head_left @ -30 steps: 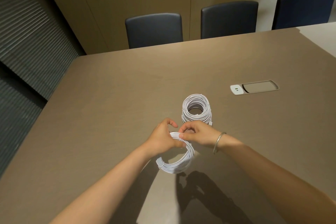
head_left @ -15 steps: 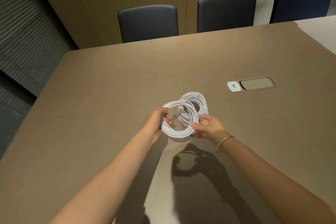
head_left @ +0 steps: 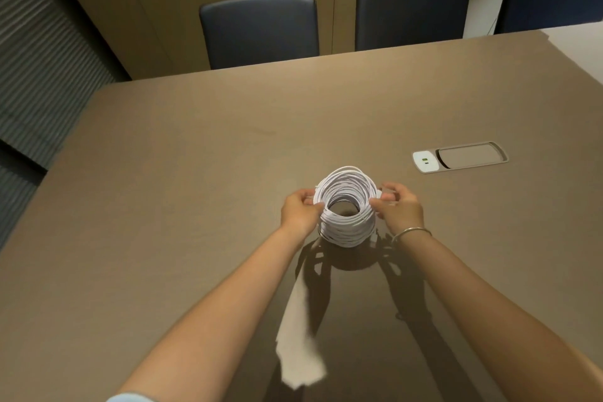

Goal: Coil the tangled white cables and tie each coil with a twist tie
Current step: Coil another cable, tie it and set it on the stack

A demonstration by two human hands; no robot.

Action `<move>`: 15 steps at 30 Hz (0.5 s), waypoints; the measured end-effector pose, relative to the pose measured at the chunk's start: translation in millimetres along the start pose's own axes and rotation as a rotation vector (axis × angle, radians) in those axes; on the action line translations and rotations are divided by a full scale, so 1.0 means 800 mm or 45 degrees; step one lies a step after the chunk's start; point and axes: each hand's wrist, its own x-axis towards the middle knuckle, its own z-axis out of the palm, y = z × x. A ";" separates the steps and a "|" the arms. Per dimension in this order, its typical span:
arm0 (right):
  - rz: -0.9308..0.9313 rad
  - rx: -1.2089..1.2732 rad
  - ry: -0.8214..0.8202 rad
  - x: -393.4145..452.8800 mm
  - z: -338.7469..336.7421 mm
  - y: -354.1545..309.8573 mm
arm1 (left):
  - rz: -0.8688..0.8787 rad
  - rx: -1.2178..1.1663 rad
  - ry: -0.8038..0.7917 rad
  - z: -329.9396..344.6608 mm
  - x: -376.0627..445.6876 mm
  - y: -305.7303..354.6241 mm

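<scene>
While left hand (head_left: 298,210) & right hand (head_left: 396,206) pinch opposite rims of the top coil (head_left: 345,192) on the stack (head_left: 346,228), mid-tabletop (head_left: 195,173): stacking step, prob.; next, let go squarely.

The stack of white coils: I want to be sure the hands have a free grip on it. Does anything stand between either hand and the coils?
Nothing visible does. The left hand and right hand hold the stack of white coils directly at its two sides.
</scene>
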 end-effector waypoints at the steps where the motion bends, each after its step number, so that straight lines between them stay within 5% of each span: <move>1: -0.028 -0.044 -0.002 0.000 0.000 -0.001 | 0.012 0.026 -0.024 0.001 0.003 -0.003; 15: -0.154 -0.220 -0.062 -0.004 0.003 0.010 | 0.636 0.745 -0.200 0.024 0.004 -0.010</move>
